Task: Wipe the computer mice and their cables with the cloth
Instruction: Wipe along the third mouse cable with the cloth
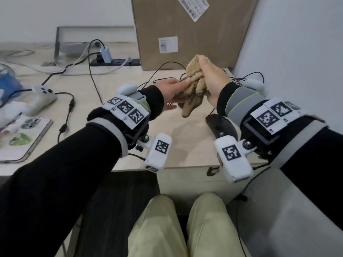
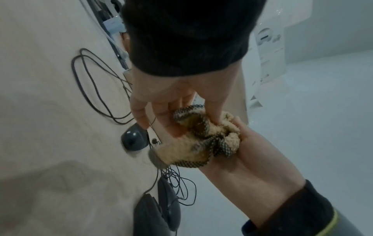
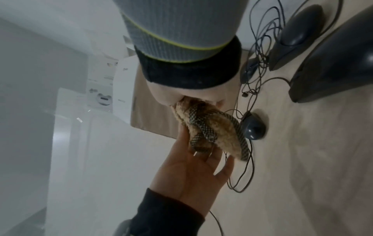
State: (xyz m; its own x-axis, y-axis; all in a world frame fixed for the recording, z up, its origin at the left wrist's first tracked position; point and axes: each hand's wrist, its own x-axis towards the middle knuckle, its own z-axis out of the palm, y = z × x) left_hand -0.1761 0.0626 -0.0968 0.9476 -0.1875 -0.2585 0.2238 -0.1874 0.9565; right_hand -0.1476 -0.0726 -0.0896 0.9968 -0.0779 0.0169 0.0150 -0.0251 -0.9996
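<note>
I hold a tan fuzzy cloth (image 1: 194, 81) with checkered black-and-white edging (image 2: 201, 140) (image 3: 212, 132) above the desk between both hands. My right hand (image 1: 201, 75) (image 3: 193, 100) grips it bunched in the fist. My left hand (image 1: 182, 89) (image 2: 193, 124) pinches its edging, thumb on top and fingers beneath. Whether a cable runs inside the cloth I cannot tell. One black mouse (image 1: 220, 127) lies on the desk by my right wrist. A small dark mouse (image 2: 134, 140) (image 3: 253, 127) sits under the hands. Two more mice (image 3: 298, 32) (image 3: 333, 63) lie among tangled thin cables (image 3: 262, 39).
A large cardboard box (image 1: 191, 30) stands behind the hands against the wall. A power strip (image 1: 115, 62) with plugged leads lies at the back of the desk (image 1: 115, 127). A white controller (image 1: 44, 93) and a phone (image 1: 27, 132) lie to the left.
</note>
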